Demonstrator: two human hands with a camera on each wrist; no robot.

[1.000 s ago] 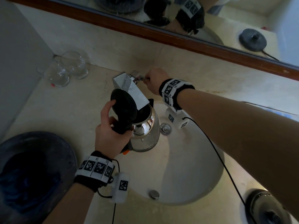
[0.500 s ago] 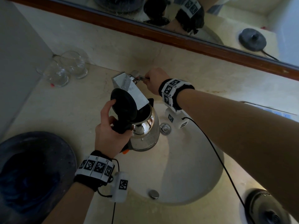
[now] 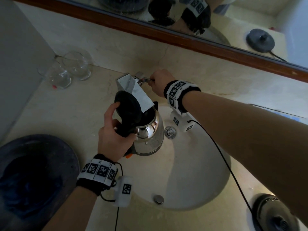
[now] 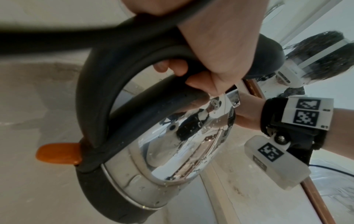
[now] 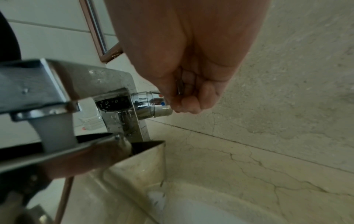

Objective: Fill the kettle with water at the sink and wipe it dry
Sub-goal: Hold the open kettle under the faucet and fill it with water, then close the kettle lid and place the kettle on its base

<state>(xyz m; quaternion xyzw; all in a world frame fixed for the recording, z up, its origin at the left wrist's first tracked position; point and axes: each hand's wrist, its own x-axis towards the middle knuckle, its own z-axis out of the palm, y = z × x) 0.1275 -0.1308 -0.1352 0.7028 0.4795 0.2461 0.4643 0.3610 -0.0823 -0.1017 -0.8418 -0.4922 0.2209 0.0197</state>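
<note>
A shiny steel kettle [image 3: 149, 137] with a black handle and its black lid [image 3: 128, 108] flipped open hangs over the sink basin [image 3: 196, 180], right under the square chrome faucet spout [image 3: 135, 92]. My left hand [image 3: 115, 135] grips the kettle handle [image 4: 145, 50], thumb up by the lid. An orange switch [image 4: 57, 153] sticks out at the handle's base. My right hand [image 3: 160, 82] curls round the thin faucet lever [image 5: 179, 86] at the tap's side. A white stream of water [image 5: 57, 133] runs from the spout into the kettle's mouth.
Two clear glasses [image 3: 66, 70] stand at the back left of the beige counter. A dark round bin [image 3: 33, 177] sits at the left front. The kettle's base [image 3: 275, 212] lies at the right front. A mirror with a wooden frame [image 3: 166, 37] runs along the back wall.
</note>
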